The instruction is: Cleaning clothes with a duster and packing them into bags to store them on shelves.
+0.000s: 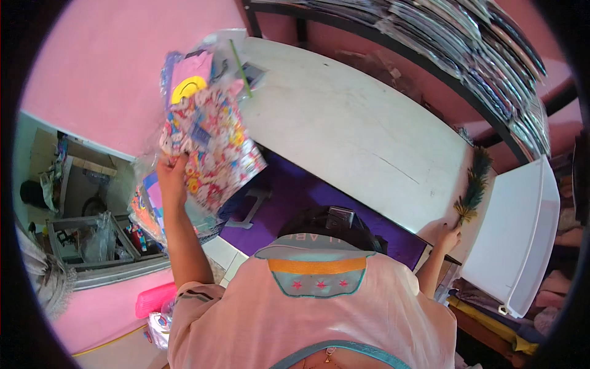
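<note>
My left hand (173, 169) grips the lower left edge of a package with a colourful cartoon print (216, 138), apparently in clear plastic. It is raised over the left end of a white tabletop (332, 106). Behind its upper edge is a pink item with a yellow smiley shape (191, 80), among clear plastic wrapping. At the table's right end, my right hand (448, 239) holds the base of a dark green, bristly duster-like thing (474, 182). Its straw-coloured lower tuft sits just above my fingers.
Plastic-wrapped flat goods (474, 50) fill a dark-framed rack along the back. A white panel or lid (507, 235) stands at the right, near folded cloth (493, 318). More wrapped packages (152, 207) lie at the lower left, beside a window frame (92, 240). A green stick (240, 69) is at the table's far left.
</note>
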Motion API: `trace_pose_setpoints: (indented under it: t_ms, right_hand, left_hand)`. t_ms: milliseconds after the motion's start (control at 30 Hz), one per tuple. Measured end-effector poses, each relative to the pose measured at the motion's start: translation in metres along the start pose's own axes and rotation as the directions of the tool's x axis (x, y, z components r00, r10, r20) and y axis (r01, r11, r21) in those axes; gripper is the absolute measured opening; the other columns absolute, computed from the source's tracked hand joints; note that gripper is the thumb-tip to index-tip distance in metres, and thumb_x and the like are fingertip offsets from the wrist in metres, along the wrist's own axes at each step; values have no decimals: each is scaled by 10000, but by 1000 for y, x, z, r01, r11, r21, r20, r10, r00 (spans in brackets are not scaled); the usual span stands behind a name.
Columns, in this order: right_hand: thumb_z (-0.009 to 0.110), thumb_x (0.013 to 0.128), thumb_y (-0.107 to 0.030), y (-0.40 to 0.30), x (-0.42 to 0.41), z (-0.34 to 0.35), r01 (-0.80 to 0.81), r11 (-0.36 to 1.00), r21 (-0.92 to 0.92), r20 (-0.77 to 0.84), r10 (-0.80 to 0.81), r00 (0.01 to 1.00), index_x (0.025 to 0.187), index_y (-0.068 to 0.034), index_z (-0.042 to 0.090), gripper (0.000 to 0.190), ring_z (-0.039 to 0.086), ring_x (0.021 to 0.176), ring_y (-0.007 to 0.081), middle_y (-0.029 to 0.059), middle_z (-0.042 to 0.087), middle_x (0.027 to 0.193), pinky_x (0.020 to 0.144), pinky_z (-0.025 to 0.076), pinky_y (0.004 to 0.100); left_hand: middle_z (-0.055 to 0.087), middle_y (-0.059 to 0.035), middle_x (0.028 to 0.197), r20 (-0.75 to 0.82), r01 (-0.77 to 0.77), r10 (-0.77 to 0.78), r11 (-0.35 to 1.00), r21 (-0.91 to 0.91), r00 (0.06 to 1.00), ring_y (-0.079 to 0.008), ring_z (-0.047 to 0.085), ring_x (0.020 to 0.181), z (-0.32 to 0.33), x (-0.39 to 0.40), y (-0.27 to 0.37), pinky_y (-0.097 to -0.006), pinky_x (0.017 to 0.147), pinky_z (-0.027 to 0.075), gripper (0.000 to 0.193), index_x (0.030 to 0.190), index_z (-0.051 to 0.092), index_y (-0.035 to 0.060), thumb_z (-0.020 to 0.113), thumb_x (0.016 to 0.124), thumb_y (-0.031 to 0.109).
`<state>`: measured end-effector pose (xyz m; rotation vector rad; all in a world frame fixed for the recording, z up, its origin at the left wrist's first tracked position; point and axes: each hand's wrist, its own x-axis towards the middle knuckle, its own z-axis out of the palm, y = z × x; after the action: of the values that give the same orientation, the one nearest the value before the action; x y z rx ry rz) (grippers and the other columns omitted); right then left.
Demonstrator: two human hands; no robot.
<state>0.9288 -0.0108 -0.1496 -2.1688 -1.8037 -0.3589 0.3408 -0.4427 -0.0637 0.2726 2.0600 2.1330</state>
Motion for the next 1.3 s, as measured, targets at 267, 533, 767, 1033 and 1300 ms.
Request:
trace_pose_setpoints:
  t_ms: [267, 533, 767, 1033, 1300]
  right_hand:
    - [641, 763, -290, 31, 27, 3, -31, 999, -24, -54, 30, 998, 1239, -113, 501, 527, 510, 1020, 356, 167, 539, 1114, 850, 438, 454]
    - [610, 786, -223, 50, 38, 6, 93, 966, 242, 151, -133, 980, 1127, -25, 551, 399, 546, 963, 372, 207, 541, 1075, 808, 456, 437]
    - [548, 866, -209, 5, 36, 9, -254, 778, 574, 378, 23, 925, 1140, -11, 528, 339, 569, 628, 218, 82, 570, 671, 594, 457, 354]
    - [542, 878, -182, -99, -34, -31, 506, 500, 703, 155, -803, 576, 1253, -125, 497, 382, 631, 692, 321, 172, 642, 818, 626, 493, 405]
    - [565, 854, -199, -147, -45, -29, 438, 538, 721, 279, -803, 527, 1248, -146, 504, 402, 621, 732, 372, 205, 636, 825, 640, 491, 438]
  left_hand:
    - [621, -92, 1009, 201, 206, -88, 689, -695, 976, -182, 626, 859, 219, -9, -8, -326, 752, 516, 248, 1081, 544, 22, 561, 834, 36]
    - [570, -49, 1107, 332, 776, -706, 606, -174, 626, -198, 566, 1012, 296, -74, -139, -338, 879, 455, 416, 1188, 487, 81, 624, 854, 288]
    - [547, -32, 1067, 299, 727, -668, 662, -180, 682, -178, 548, 988, 270, -11, -183, -328, 850, 426, 486, 1207, 452, 106, 625, 840, 374]
    - [583, -83, 1072, 106, 574, -564, 812, -107, 819, -171, 608, 791, 287, 25, -205, -296, 717, 485, 464, 1172, 459, 81, 699, 785, 174]
    - [603, -72, 766, 158, 1, -52, 951, 308, 986, -119, 576, 628, 270, 33, -236, -236, 558, 474, 380, 1085, 527, 14, 698, 748, 52]
